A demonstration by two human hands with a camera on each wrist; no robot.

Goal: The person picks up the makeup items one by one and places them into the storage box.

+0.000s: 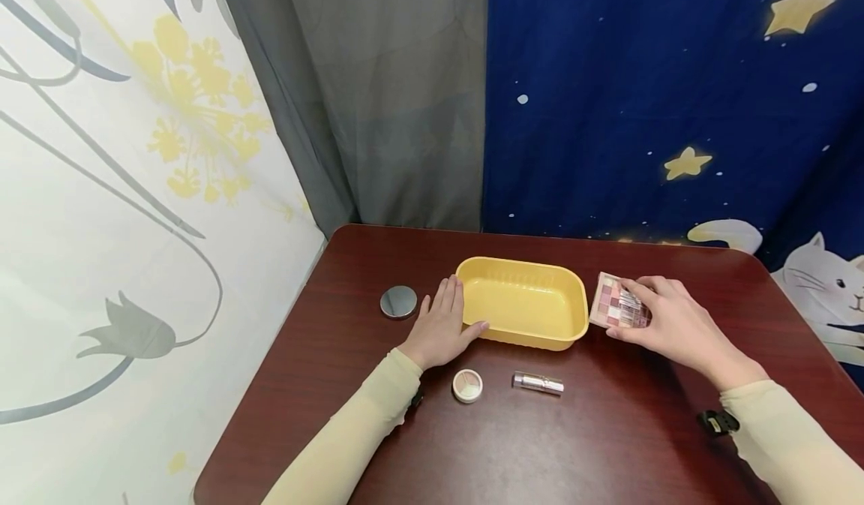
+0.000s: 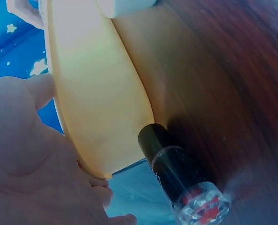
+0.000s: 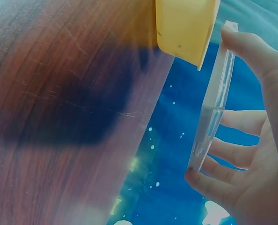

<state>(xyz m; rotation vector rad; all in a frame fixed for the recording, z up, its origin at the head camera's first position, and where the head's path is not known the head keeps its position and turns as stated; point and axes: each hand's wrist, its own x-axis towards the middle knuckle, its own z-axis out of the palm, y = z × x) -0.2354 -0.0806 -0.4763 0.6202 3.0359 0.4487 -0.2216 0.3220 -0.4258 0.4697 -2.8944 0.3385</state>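
Between the hands stands a yellow tray [image 1: 523, 310], an oblong with raised sides. My left hand [image 1: 437, 329] presses against its left end, fingers straight and thumb over the near rim. The left wrist view shows the palm [image 2: 26, 150] beside the tray's wall [image 2: 92, 89]. My right hand [image 1: 678, 329] grips an eyeshadow palette [image 1: 610, 302] with pink and mauve squares, just right of the tray. In the right wrist view the palette [image 3: 211, 103] is edge-on, the thumb at one end and the fingers along its far side and other end.
A round compact [image 1: 398, 302] lies left of my left hand. Nearer me are a small round pot [image 1: 467, 386] and a silvery lipstick tube [image 1: 538, 383]. A dark tube [image 2: 176, 168] with a clear faceted end shows beside the tray. Curtains [image 1: 418, 115] hang behind the table.
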